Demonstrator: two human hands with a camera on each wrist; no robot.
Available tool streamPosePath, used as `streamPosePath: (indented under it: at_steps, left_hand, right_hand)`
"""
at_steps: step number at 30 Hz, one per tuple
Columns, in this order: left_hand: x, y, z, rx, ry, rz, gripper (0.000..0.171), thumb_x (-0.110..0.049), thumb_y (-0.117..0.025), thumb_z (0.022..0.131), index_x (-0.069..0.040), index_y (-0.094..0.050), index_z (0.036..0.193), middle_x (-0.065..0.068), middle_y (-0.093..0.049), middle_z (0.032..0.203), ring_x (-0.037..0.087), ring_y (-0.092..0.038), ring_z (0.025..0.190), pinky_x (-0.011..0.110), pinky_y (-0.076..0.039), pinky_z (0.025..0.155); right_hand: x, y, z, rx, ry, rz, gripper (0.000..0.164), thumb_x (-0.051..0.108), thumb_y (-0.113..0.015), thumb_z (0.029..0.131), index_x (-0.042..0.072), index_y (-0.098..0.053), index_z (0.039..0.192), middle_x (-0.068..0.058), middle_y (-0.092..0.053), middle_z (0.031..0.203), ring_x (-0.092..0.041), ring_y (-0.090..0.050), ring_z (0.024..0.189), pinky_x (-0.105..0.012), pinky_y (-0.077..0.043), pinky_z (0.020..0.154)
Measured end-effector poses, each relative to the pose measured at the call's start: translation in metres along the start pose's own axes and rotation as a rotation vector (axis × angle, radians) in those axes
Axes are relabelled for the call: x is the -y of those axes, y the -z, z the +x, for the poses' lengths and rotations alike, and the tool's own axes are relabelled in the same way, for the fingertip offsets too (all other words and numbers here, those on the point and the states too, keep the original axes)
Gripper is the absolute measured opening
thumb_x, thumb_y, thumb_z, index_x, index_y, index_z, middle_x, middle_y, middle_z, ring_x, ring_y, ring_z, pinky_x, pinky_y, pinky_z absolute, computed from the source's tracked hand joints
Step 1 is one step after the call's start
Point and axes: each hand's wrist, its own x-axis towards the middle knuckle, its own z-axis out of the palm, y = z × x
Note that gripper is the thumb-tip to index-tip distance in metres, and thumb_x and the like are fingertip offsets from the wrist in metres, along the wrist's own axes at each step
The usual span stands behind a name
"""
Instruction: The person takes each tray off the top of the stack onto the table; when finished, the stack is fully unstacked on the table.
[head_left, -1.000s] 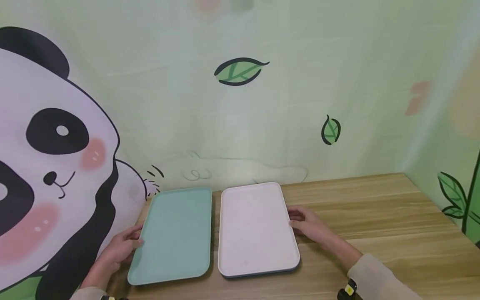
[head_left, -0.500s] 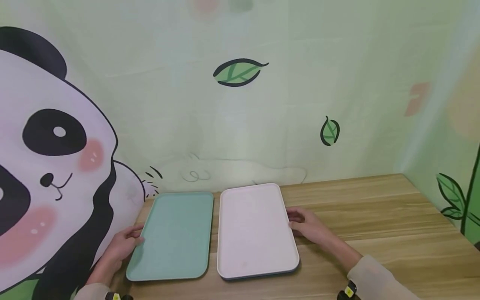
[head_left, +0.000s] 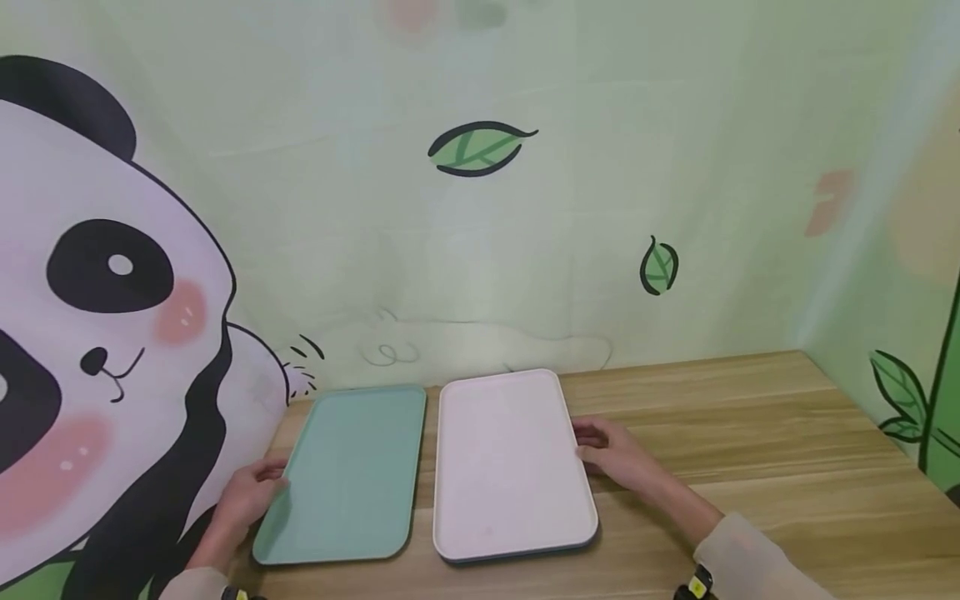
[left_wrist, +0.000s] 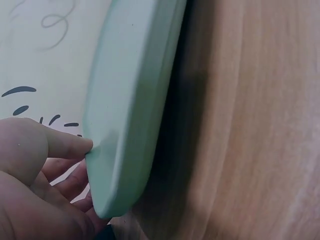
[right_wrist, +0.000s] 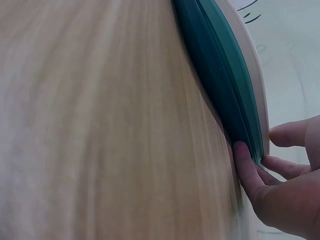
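Note:
A pale green tray [head_left: 341,475] lies at the left of the table in the head view. My left hand [head_left: 251,493] pinches its left edge, thumb on the rim and fingers partly hidden below. A dark shadow runs along its side in the left wrist view. To its right stands a stack of trays topped by a white tray [head_left: 510,467]. Below that, the right wrist view shows a green tray [right_wrist: 235,65] and a dark blue tray [right_wrist: 207,65]. My right hand [head_left: 618,454] holds the stack's right side, thumb against the white rim and bent fingers along the lower edges.
The wood-grain table [head_left: 750,433] stretches right of the stack. A printed cloth wall [head_left: 480,250] with a panda [head_left: 112,333] and leaves closes off the back and the left. A narrow strip of tabletop separates the green tray from the stack.
The green tray's far edge has dropped a little, and its near right corner has shifted slightly left. My left hand moves slightly with it. My right hand and the stack stay put.

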Motion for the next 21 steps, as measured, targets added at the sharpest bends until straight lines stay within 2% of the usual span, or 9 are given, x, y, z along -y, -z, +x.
streamPosePath:
  at_steps: [7,11,16,21]
  left_hand:
    - [0.0014,-0.0022,-0.0019,-0.043,-0.036,0.109,0.041,-0.007,-0.052,0.085,0.001,-0.057,0.125,0.022,-0.058,0.111,0.033,-0.053,0.097,0.038,-0.043,0.072]
    - [0.0004,-0.0012,-0.0021,-0.044,-0.023,0.152,0.041,-0.008,-0.054,0.085,0.0,-0.058,0.124,0.024,-0.058,0.112,0.034,-0.054,0.098,0.04,-0.044,0.072]
    - [-0.0001,0.0014,-0.0039,-0.037,-0.037,0.171,0.039,-0.011,-0.056,0.085,0.001,-0.059,0.123,0.028,-0.057,0.116,0.04,-0.054,0.103,0.047,-0.046,0.077]
    - [0.0042,0.0024,-0.0037,-0.031,-0.02,0.144,0.038,-0.014,-0.058,0.086,0.001,-0.059,0.121,0.026,-0.059,0.111,0.038,-0.057,0.099,0.046,-0.046,0.076]
  right_hand:
    - [-0.001,-0.0016,-0.0012,-0.016,-0.016,-0.004,0.041,-0.002,-0.055,0.091,-0.002,-0.049,0.131,-0.018,-0.055,0.122,-0.03,-0.052,0.114,-0.036,-0.051,0.083]
    - [-0.0014,-0.0014,-0.0005,-0.018,-0.014,-0.003,0.041,-0.002,-0.055,0.09,-0.002,-0.049,0.131,-0.017,-0.055,0.122,-0.03,-0.052,0.114,-0.036,-0.051,0.083]
    - [-0.0015,-0.0007,0.0003,-0.015,-0.007,0.004,0.041,-0.003,-0.055,0.09,-0.002,-0.049,0.131,-0.018,-0.054,0.122,-0.03,-0.052,0.114,-0.036,-0.051,0.083]
    - [-0.0022,-0.0008,-0.0002,-0.005,-0.008,0.002,0.04,-0.002,-0.055,0.091,-0.002,-0.049,0.131,-0.018,-0.054,0.123,-0.031,-0.051,0.115,-0.035,-0.051,0.084]
